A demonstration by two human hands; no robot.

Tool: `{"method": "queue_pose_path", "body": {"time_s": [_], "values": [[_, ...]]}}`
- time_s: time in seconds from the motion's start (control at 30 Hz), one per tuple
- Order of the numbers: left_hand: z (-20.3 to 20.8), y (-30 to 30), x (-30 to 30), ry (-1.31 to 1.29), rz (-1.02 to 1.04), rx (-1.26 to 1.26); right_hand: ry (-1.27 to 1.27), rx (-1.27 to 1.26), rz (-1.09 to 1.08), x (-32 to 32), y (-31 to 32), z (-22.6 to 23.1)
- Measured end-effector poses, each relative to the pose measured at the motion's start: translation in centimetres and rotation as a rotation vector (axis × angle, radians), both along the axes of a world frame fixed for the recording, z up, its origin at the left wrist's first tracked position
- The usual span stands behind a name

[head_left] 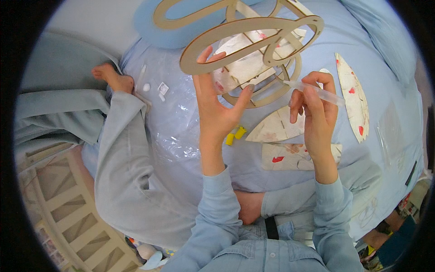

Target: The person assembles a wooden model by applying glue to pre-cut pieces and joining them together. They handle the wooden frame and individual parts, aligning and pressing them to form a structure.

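Note:
A pale wooden frame model (199,56) of looping flat strips is raised above the bed, tilted. My left hand (219,109) is closed on its near side, fingers reaching up behind a strip and thumb pressed below. Inside the frame shows a cream panel (247,68) with red marks. My right hand (317,109) pinches a translucent white tube (333,96) with a narrow nozzle, whose tip points left at the frame's lower curve. Whether the tip touches the wood I cannot tell. Below lie a cream fan-shaped piece (278,126) and a rectangular piece (281,158), both with printed marks.
A long curved cream piece (351,95) lies at the right. Small yellow cylinders (230,139) sit below my left hand. Crinkled clear plastic (179,131), a white cap (146,87) and a small packet (163,87) lie left. A slatted wooden structure (72,208) stands lower left.

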State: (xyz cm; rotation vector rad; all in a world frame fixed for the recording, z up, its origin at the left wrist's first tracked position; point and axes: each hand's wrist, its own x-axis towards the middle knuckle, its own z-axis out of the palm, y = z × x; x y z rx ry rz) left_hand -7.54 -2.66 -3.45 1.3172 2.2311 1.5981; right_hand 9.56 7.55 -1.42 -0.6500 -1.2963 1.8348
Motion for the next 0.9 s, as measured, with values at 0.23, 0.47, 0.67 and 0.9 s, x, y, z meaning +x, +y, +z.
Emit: {"method": "queue_pose_path", "body": {"time_s": [0.23, 0.47, 0.67, 0.9], "values": [[-1.7, -0.5, 0.2, 0.159, 0.12, 0.192, -0.063, 0.042, -0.041, -1.2, -1.3, 0.0], [-3.0, -1.6, 1.4, 0.323, 0.225, 0.237, -0.04, 0.047, -0.011, -1.6, -1.9, -0.5], [-4.5, -1.8, 1.9, 0.423, 0.236, 0.223, -0.06, 0.041, -0.037, -1.7, -2.3, -0.2], [-5.4, -1.5, 2.5, 0.36, 0.264, 0.281, -0.078, 0.283, -0.023, -1.5, -2.9, -0.2]]}}
